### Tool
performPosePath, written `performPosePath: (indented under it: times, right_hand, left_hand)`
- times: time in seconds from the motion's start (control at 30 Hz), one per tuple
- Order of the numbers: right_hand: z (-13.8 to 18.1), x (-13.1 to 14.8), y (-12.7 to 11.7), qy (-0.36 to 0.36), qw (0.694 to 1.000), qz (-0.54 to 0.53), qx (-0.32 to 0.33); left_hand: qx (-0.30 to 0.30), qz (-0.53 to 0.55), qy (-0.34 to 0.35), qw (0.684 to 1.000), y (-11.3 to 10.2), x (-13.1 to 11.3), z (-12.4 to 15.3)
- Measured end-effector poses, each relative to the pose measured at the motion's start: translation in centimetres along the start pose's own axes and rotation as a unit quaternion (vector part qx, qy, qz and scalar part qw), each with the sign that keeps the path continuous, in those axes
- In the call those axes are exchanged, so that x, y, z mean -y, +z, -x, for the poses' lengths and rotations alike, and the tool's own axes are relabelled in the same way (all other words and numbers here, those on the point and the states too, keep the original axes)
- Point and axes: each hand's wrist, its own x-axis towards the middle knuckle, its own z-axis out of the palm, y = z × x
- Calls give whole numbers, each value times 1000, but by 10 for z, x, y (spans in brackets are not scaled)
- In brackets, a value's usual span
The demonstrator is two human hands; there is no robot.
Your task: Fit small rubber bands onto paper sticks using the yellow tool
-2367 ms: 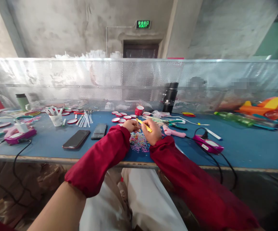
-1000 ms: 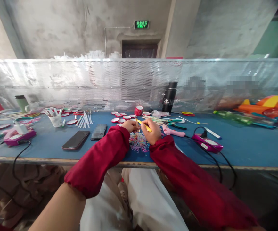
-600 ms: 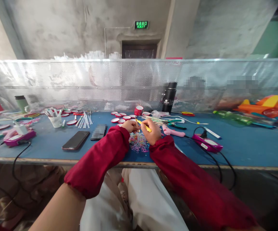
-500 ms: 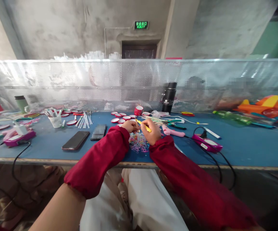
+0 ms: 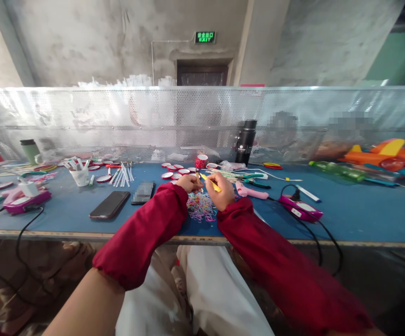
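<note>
My right hand (image 5: pixel 221 192) is closed round a slim yellow pen (image 5: pixel 212 183), its tip slanting up to the left. Close beside it, my left hand (image 5: pixel 189 184) pinches a small thin brown stick (image 5: pixel 197 175) with a dark upper end, held roughly upright. The pen tip is close to the stick; whether they touch I cannot tell. Below both hands lies a loose pile of small coloured bands (image 5: pixel 201 207) on the blue tabletop (image 5: pixel 167 223). Dark red sleeves cover both forearms.
Two phones, one dark (image 5: pixel 109 204), lie left of my hands. Beyond are red-rimmed discs (image 5: pixel 167 175), a red cup (image 5: pixel 201 161) and a black bottle (image 5: pixel 246 142). To the right lie green-handled pliers (image 5: pixel 254 179), a pink glue gun (image 5: pixel 251 192) and a corded purple box (image 5: pixel 300 208).
Almost nothing differs. The whole view shifts very slightly, and both hands keep their holds on the stick and the yellow pen.
</note>
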Motion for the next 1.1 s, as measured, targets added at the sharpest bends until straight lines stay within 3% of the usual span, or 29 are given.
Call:
performPosePath:
  times: [0.3,0.5,1.1]
  right_hand:
    - [0,5,0,-13,999,-20,31]
    - [0,4,-1,-10,1000,5,1]
    - [-1,3,-1,-25,999,-2,32]
  left_hand:
    - [-1,26,10,1000,3,-6,6]
    - [-6,26,-4,1000,3,-9,8]
    - [1,1,-6,1000,3,-8,7]
